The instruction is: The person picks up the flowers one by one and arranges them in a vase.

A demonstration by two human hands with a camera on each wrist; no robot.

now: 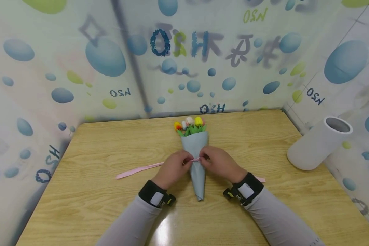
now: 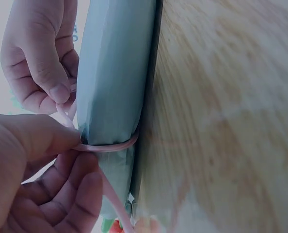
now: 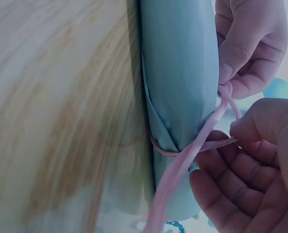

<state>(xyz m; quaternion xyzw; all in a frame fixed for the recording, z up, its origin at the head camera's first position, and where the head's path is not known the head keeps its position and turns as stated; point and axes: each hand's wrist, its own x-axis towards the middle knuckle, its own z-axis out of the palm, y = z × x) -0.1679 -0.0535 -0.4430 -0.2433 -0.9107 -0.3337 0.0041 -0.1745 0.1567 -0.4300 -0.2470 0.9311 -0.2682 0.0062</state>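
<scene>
Nearby, a white vase (image 1: 314, 147) stands apart from the bouquet (image 1: 195, 142) and ribbon (image 1: 139, 169).

Two hands in play, one left hand (image 1: 173, 167), one right hand (image 1: 220, 164)! Two black wrist straps (image 1: 150, 192), two grey sleeves (image 1: 130, 220). And here's one paper cone (image 1: 194, 141), with at least four tulips (image 1: 198, 121), bunched too tightly for an exact tally! One pink ribbon (image 1: 138, 169), two loose ends showing. One white vase (image 1: 316, 147), just the one. And one desk (image 1: 95, 143) carrying the lot!
</scene>
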